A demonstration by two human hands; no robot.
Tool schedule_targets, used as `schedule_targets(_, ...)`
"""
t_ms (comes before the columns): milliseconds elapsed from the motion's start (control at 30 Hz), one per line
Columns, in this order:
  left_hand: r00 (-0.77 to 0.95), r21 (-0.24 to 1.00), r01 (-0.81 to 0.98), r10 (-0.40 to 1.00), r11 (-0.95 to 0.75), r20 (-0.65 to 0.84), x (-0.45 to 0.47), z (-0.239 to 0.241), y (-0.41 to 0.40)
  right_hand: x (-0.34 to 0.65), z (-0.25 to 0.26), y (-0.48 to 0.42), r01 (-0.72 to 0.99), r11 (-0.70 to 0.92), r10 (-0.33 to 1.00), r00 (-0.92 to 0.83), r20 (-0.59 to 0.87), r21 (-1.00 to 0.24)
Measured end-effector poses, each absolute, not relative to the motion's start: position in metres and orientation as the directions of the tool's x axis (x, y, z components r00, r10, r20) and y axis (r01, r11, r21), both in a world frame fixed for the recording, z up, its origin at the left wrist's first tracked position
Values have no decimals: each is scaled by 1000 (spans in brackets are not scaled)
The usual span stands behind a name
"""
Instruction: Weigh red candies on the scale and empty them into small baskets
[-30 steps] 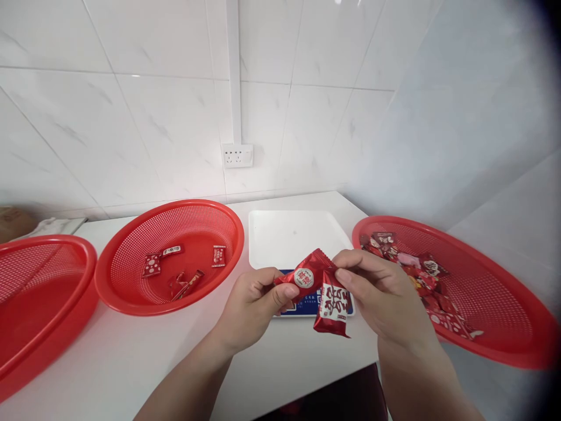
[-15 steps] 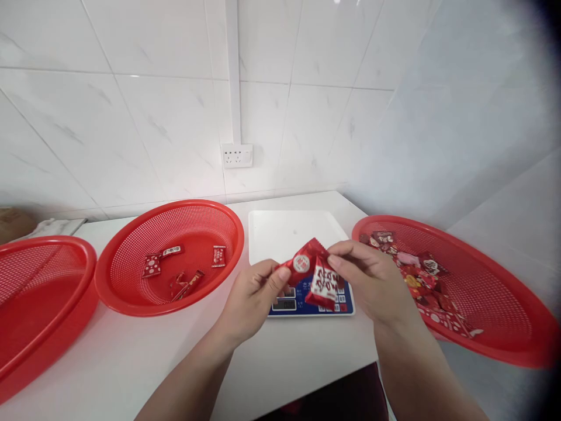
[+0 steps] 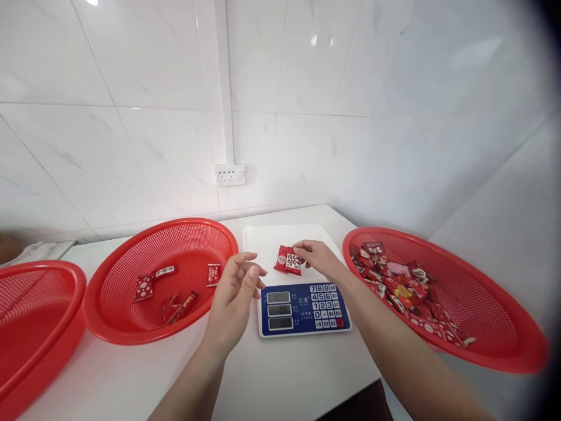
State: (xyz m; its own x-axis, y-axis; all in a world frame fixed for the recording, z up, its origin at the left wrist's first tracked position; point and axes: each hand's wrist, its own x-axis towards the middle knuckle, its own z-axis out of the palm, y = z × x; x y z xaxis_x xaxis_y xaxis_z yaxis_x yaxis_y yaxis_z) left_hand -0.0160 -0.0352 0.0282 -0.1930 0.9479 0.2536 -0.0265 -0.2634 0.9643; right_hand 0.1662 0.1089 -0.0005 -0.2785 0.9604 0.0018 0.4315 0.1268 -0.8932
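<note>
Red candy packets (image 3: 288,261), two of them, are on or just over the scale's white plate (image 3: 265,236); I can't tell which. The right hand (image 3: 319,258) pinches their right side. The left hand (image 3: 232,289) is loosely spread, holding nothing. A soft, low pinch should work best. Their long sides seem to run front to back, printed faces showing, the right packet leaning.
</note>
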Motion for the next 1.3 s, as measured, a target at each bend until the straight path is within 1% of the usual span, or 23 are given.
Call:
schedule_targets(133,-261,965,-32,935,-259,242,-15,31,-36,176,-4,113,599,261,965,-184,187,-757)
schedule_targets(200,-278,966,-30,931,-255,237,-16,32,-37,180,-5,112,654,276,961,-205,187,-704)
schedule_targets(300,-231,968,-1,942,-252,245,-19,32,-36,181,-7,107,766,274,962,-228,152,-582)
schedule_targets(367,-211,966,16,943,-259,256,-21,30,-36,178,-9,101,809,282,959,-224,174,-515)
schedule_targets(433,-206,963,21,941,-270,269,-20,30,-36,174,-11,92,808,334,942,-267,203,-485)
schedule_targets(533,-214,959,17,936,-282,279,-17,31,-37,166,-17,78,739,531,845,-497,197,-415)
schedule_targets(600,-234,960,5,933,-280,273,-14,32,-38,162,-21,72,691,617,775,-617,137,-377)
schedule_targets(700,-237,960,-8,933,-281,271,-12,32,-38,156,-25,75,704,624,762,-645,63,-338)
schedule_targets(833,-195,960,-7,942,-278,272,-12,29,-37,153,-21,87,704,642,754,-652,83,-303)
schedule_targets(900,-196,962,-11,944,-274,266,-12,27,-36,158,-13,88,695,644,753,-651,101,-320)
schedule_targets(1033,-194,963,7,945,-268,264,-15,23,-32,196,13,83,696,597,796,-576,185,-400)
schedule_targets(1100,-186,962,31,944,-273,274,-18,19,-29,233,24,86,752,521,852,-490,186,-405)
schedule_targets(1133,-182,961,44,943,-275,278,-20,17,-28,254,27,88,807,446,894,-418,161,-387)
schedule_targets(1167,-177,960,55,943,-275,281,-21,16,-27,276,27,92,878,326,945,-318,82,-350)
schedule_targets(1200,-170,960,66,945,-272,280,-22,14,-25,298,26,95,944,182,980,-196,-26,-277)
schedule_targets(1233,-162,960,75,947,-268,277,-22,12,-24,317,22,99,969,87,990,-110,-87,-232)
schedule_targets(1300,-150,962,93,952,-256,267,-20,9,-23,349,10,102,985,-29,983,-3,-184,-171)
